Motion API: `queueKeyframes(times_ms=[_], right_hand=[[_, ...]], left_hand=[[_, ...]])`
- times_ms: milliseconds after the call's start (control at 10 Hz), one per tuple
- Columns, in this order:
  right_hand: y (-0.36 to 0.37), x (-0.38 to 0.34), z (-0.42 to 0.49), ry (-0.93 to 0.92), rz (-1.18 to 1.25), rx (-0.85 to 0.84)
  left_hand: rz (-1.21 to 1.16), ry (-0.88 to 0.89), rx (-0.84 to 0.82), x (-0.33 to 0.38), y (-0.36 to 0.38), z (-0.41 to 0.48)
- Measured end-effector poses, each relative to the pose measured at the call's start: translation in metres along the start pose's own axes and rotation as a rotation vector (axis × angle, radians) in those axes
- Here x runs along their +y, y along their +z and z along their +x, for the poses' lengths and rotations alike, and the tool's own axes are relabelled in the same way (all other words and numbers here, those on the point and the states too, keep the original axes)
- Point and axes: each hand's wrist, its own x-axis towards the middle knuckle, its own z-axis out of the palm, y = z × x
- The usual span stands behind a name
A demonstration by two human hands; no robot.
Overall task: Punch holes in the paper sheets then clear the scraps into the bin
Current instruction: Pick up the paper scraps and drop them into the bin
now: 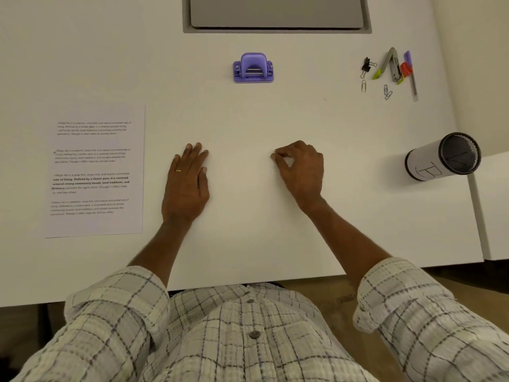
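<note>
Left hand (187,183) flat on the white table (248,244), palm down, fingers straight and together, a ring (178,170) on one finger. Right hand (300,172) just across from it, also resting on the table, curled closed with the thumb tip meeting the fingertips (275,155); a bare strip of table lies between the two hands. Printed paper sheet (96,172) lies flat just outboard of the left hand, near it but not touching. Purple hole punch (253,68) sits well ahead of both hands, roughly on the line between them, untouched. Bin (443,157), a black mesh cylinder with a white wrap marked with a hand-drawn letter, is well out to the far side of the right hand, at the table's edge. Ahead of and beyond the right hand there's a loose cluster: binder clips (366,67), stapler (392,64), pen (411,75), paper clips (387,91). Grey recessed panel (276,12) is farthest ahead, past the punch. Checked sleeves (413,304) are rolled above both wrists.
</note>
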Motion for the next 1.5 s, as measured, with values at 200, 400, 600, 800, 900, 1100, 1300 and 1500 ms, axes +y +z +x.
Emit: queueKeyframes(times_ms=[200, 400, 600, 800, 900, 1100, 1300, 1500], right_hand=[[0.006, -0.007, -0.002, -0.048, -0.145, 0.028], [0.001, -0.006, 0.004, -0.065, -0.316, 0.002], [-0.020, 0.013, 0.003, 0.139, 0.203, 0.000], [-0.036, 0.012, 0.014, 0.405, 0.736, 0.021], [-0.041, 0.014, 0.017, 0.461, 0.848, -0.012], [-0.034, 0.015, 0.016, 0.251, 0.361, -0.046], [-0.027, 0.011, 0.021, -0.056, -0.132, -0.176], [-0.024, -0.001, 0.028, -0.148, -0.344, -0.226]], left_hand=[[0.008, -0.007, -0.014, 0.000, -0.001, 0.000], [0.002, -0.007, -0.010, 0.001, -0.001, 0.001], [0.003, -0.007, -0.006, 0.002, -0.001, 0.001], [0.004, -0.006, -0.007, 0.002, -0.002, 0.000], [0.004, -0.005, -0.009, 0.003, -0.002, 0.001], [0.004, -0.010, -0.022, 0.004, -0.003, 0.001], [-0.001, -0.017, -0.031, 0.004, -0.005, 0.001], [0.003, -0.017, -0.025, 0.005, -0.005, 0.001]])
